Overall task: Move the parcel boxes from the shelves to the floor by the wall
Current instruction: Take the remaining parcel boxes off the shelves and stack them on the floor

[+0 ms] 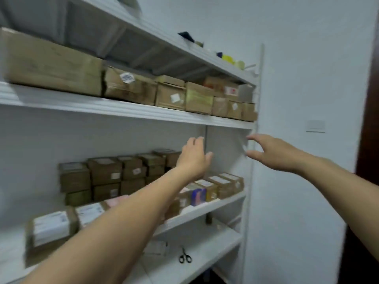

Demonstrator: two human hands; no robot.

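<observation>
White shelves (123,111) hold brown cardboard parcel boxes. An upper row of boxes (199,98) runs along the shelf above my hands. On the middle shelf, stacked boxes (106,173) stand at the back and a front row of labelled boxes (223,184) runs to the right end. My left hand (192,157) is raised in the gap between the two shelves, fingers apart, holding nothing. My right hand (272,152) reaches toward the shelf's right upright, fingers spread and empty. Neither hand touches a box.
Black-handled scissors (185,257) lie on the lower shelf. Small items including a yellow object (227,58) sit on the top shelf. A white wall (307,181) with a switch plate (315,126) stands right of the shelves, and a dark door frame (367,140) at the far right.
</observation>
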